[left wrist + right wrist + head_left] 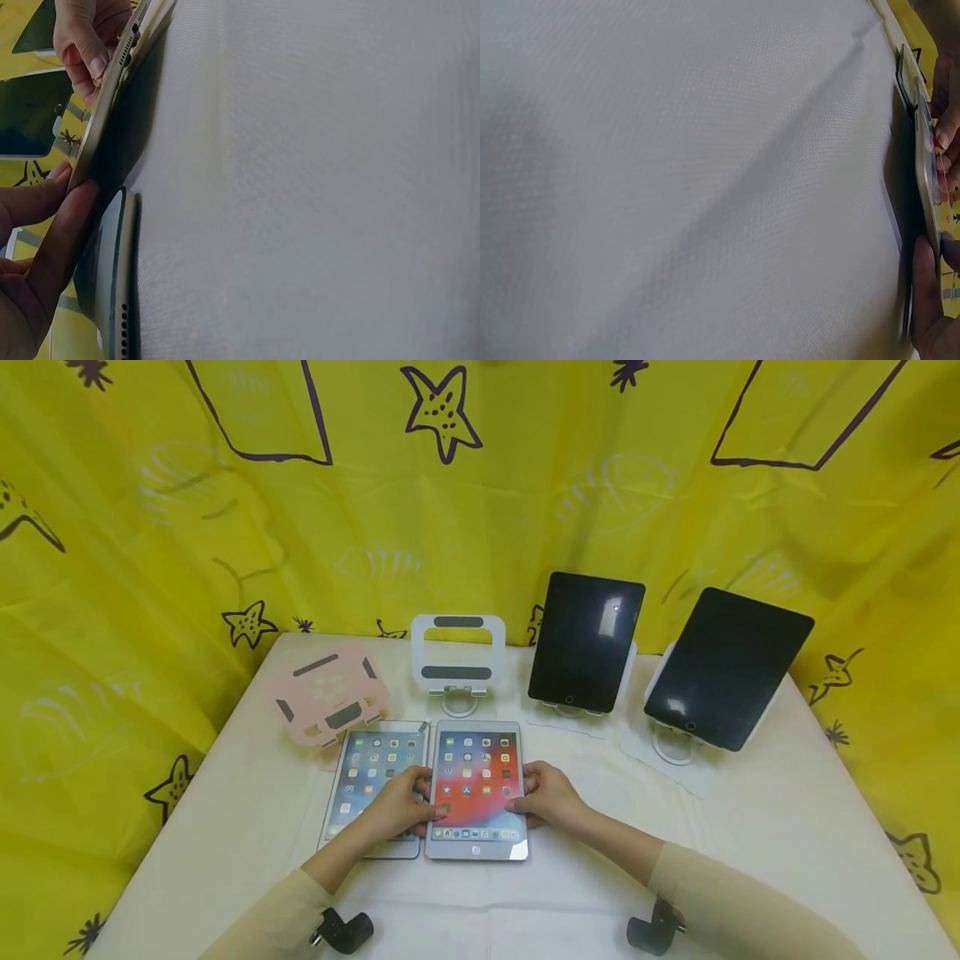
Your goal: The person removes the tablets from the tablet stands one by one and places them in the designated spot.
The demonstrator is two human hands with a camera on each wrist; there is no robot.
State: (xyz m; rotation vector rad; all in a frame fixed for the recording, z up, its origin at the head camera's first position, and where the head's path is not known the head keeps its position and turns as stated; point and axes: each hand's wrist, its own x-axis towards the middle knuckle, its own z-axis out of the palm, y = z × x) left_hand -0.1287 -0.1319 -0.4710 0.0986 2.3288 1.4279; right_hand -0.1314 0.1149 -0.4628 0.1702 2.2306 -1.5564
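Between my two hands is a white-framed tablet [486, 806] with a lit red home screen. My left hand [399, 802] pinches its left edge, thumb on the front and fingers behind. The right hand [557, 797] grips the opposite edge in the same way. In the left wrist view, the held tablet [96, 135] is tilted and raised off the cloth, with a dark shadow beneath. A second lit tablet [367, 768] with a bluish screen lies flat on the table at the left, partly covered by my left hand.
Behind stand a pink tablet stand [306, 687] and a white tablet stand [497, 652], neither bearing a tablet. Farther right, two dark-screened tablets, one upright [585, 643] and one slanted [727, 668], rest on white stands. A yellow patterned curtain [495, 535] hangs behind the white-covered table [600, 885].
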